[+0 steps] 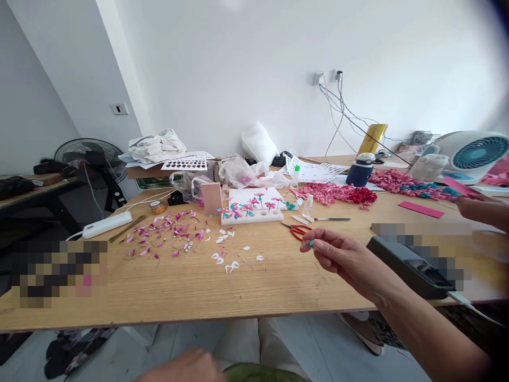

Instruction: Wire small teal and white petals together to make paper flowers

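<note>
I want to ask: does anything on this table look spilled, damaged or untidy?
Nothing looks clearly damaged. The untidy part is the scatter of pink pieces and white cut-outs lying loose on the tabletop, odd beside the pink flowers standing together at the white holder.

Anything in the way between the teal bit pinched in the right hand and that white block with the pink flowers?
Nothing tall shows between them. Red-handled pliers lie on the table between the teal bit in the right hand and the white block; held above the pliers, it could likely pass.
</note>
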`<state>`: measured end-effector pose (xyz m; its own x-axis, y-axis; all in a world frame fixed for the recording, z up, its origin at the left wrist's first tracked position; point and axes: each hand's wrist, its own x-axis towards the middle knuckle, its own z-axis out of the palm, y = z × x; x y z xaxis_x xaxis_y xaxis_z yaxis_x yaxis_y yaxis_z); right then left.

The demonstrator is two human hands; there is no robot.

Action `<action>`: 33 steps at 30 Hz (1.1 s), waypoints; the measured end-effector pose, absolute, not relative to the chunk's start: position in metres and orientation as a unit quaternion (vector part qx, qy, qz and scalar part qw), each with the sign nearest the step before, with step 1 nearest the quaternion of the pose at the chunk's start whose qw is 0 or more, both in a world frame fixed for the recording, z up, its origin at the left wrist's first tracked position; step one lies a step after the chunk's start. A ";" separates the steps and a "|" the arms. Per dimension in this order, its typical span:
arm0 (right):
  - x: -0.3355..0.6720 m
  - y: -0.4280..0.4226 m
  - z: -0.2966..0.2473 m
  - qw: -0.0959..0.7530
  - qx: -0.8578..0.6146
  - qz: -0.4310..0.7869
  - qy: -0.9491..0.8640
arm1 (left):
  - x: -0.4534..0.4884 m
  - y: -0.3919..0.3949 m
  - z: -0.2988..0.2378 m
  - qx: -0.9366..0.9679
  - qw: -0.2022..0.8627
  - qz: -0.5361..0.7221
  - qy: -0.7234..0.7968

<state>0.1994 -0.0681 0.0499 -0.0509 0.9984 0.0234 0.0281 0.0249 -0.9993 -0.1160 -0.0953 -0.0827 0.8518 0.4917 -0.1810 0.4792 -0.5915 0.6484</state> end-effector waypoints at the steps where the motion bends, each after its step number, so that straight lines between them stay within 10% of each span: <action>1: 0.195 -0.072 0.051 0.488 -0.483 0.500 -0.529 | -0.101 -0.094 -0.053 0.907 0.326 0.044 0.262; 6: 0.172 -0.089 0.046 0.529 -0.457 0.512 -0.499 | -0.029 -0.075 0.045 0.841 0.283 0.370 0.275; 20: 0.145 -0.092 0.029 0.528 -0.473 0.505 -0.493 | 0.013 -0.052 0.019 0.784 0.300 0.502 0.206; 33: 0.139 -0.088 -0.019 0.482 -0.523 0.442 -0.546 | 0.014 -0.049 0.008 0.323 0.788 0.488 0.193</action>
<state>0.1390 -0.0878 -0.0193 0.0128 0.9979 0.0637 0.1440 0.0612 -0.9877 0.0142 -0.0490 0.0075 0.4491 0.8934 0.0114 -0.6448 0.3152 0.6964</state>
